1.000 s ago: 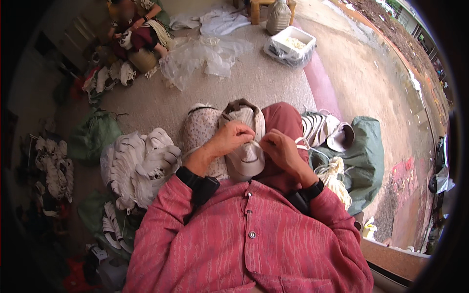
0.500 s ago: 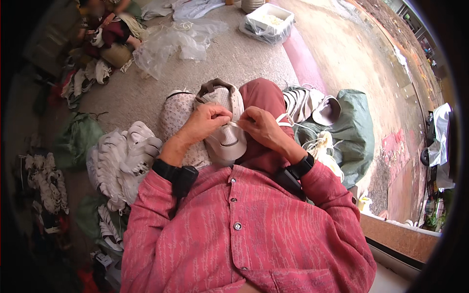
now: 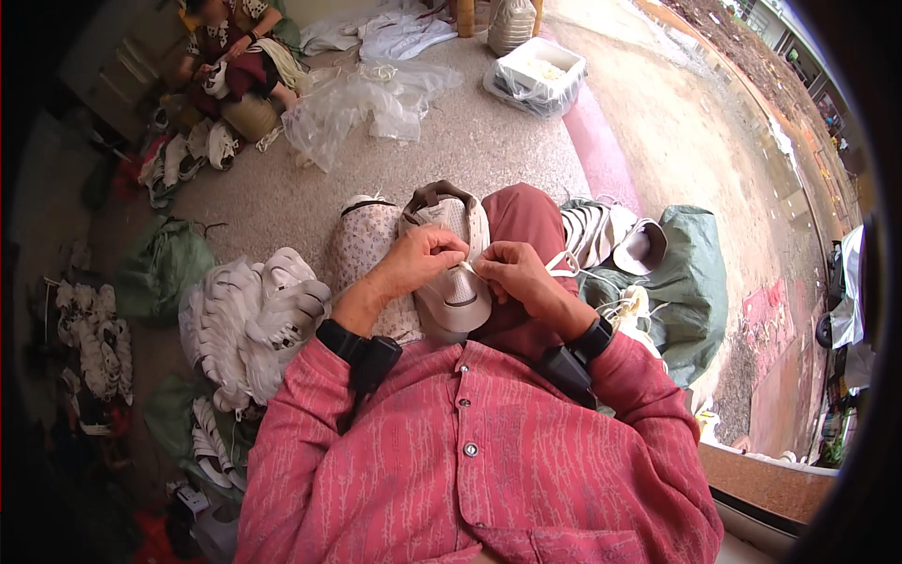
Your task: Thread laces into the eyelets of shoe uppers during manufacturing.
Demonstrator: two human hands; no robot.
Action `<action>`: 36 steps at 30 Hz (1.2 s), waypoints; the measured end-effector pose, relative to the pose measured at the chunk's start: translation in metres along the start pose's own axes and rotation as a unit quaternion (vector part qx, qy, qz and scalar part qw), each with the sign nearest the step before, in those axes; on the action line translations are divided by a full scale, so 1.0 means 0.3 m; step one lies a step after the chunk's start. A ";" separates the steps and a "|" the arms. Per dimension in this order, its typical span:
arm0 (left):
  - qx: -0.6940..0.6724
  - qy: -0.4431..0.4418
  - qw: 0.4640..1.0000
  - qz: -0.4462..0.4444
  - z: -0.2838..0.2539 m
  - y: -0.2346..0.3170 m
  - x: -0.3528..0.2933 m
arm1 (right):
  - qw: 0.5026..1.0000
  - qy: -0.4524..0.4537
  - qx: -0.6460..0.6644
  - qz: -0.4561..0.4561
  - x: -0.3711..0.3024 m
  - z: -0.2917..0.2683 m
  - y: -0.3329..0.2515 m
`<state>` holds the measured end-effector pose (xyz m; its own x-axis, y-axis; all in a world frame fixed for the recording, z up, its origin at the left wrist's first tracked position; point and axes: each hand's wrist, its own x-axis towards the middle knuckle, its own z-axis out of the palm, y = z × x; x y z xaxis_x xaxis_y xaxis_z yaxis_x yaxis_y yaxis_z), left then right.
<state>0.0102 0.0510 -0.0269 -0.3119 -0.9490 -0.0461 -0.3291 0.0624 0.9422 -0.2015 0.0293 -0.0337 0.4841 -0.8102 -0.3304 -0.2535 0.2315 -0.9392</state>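
Note:
A beige and white shoe upper [image 3: 457,314] with a brown collar rests across my lap, its toe toward me. My left hand [image 3: 427,256] has thumb and fingers pinched together at the upper's lacing edge; whether it grips the edge or the lace there is hidden. Opposite it, my right hand [image 3: 519,273] pinches a white shoelace [image 3: 565,264], whose loop trails out to the right behind the knuckles. Both hands are close together over the throat of the upper.
Stacked white shoe uppers [image 3: 249,324] lie at my left. More uppers [image 3: 601,233], white laces [image 3: 634,320] and a green sack [image 3: 695,282] are at my right. Ahead are clear plastic sheeting [image 3: 371,103] and a white tub [image 3: 536,68]. Another person [image 3: 235,56] sits far left, handling a shoe.
The whole scene has shifted slightly down and to the right in the picture. My hands keep their pinch at the upper, and the right hand has tilted a little.

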 end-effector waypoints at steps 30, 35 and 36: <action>0.118 0.061 0.991 0.022 0.012 0.028 0.010 | 0.842 -0.137 -0.320 -0.412 0.155 -0.119 -0.045; 0.273 0.020 0.961 -0.029 0.014 0.092 0.020 | 0.935 -0.172 -0.144 -0.277 0.160 -0.107 -0.020; 0.273 0.021 0.961 -0.028 0.015 0.079 0.020 | 0.950 -0.167 -0.090 -0.248 0.149 -0.097 -0.021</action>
<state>-0.0034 0.0482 -0.0062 -0.2466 -0.9668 -0.0675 -0.7669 0.1521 0.6235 -0.2027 -0.0239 -0.0398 0.8124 -0.5728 0.1094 -0.0488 -0.2537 -0.9660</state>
